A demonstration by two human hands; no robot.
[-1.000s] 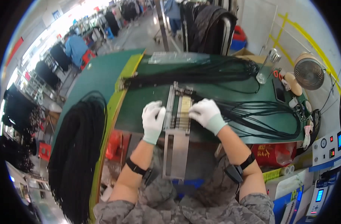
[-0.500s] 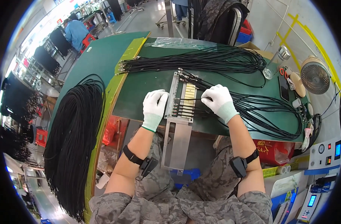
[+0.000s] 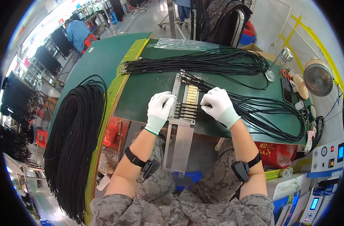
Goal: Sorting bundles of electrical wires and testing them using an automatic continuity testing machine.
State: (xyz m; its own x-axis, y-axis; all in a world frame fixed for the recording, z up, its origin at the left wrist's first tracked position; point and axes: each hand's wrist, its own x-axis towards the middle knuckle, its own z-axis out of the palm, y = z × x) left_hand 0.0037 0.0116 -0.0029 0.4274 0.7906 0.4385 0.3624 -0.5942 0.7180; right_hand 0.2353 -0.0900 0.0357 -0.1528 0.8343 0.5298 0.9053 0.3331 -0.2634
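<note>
Both gloved hands unmoved since earlier, left hand [image 3: 159,109] flat on metal jig [image 3: 182,113]; right hand [image 3: 216,103] grip pinching black cables [image 3: 251,107]

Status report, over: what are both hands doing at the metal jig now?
Left hand gloved, flat on metal jig. Right hand pressing black cables into jig slots. Nothing blocking; spare cable bundle lies behind.

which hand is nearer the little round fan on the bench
Right. The right hand rests on the cables at the metal jig, on the side toward the fan; the left hand sits across the jig, farther away.
</note>
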